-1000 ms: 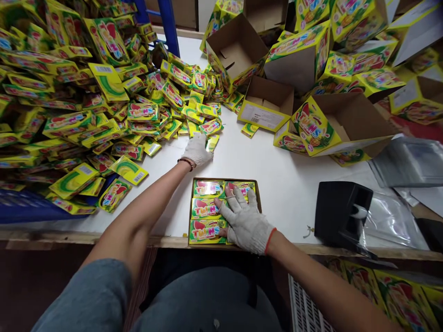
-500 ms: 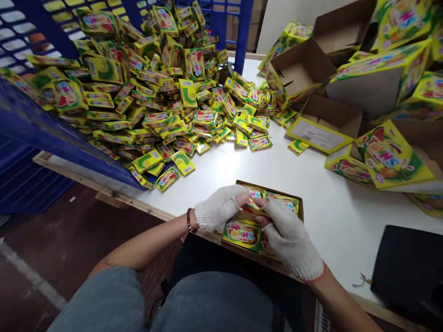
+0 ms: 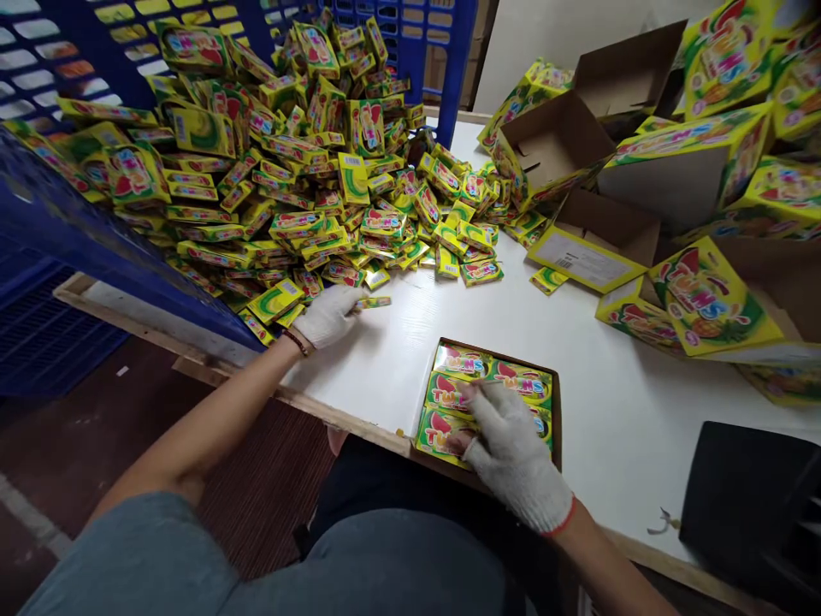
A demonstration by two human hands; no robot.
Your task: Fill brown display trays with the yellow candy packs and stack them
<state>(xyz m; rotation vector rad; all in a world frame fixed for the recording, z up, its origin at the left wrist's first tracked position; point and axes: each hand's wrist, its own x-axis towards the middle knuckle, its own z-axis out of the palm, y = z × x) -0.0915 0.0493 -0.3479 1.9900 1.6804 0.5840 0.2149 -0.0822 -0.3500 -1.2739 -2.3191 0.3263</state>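
Note:
My left hand (image 3: 330, 316), in a white fingerless glove, is closed on a small yellow-green candy box (image 3: 377, 302) at the front edge of the heap of like boxes (image 3: 301, 154). Near the table's front edge lies an open display carton (image 3: 557, 402) holding rows of "Twins" candy boxes (image 3: 462, 361). Over it is my right hand (image 3: 513, 453), gloved too, its thumb and fingers apart and resting on the candy boxes inside. Part of the carton's contents is hidden beneath that hand.
A blue plastic crate (image 3: 449, 68) lies on its side at the left, with the heap spilling from it. Several open display cartons (image 3: 705, 291) are stacked at the right. A black object (image 3: 744, 505) sits at the right front, on the white table (image 3: 616, 411).
My left hand has gone from the carton leftward to the heap and grips a candy box there. The box both hands held is out of them; my right hand is lower, over the carton.

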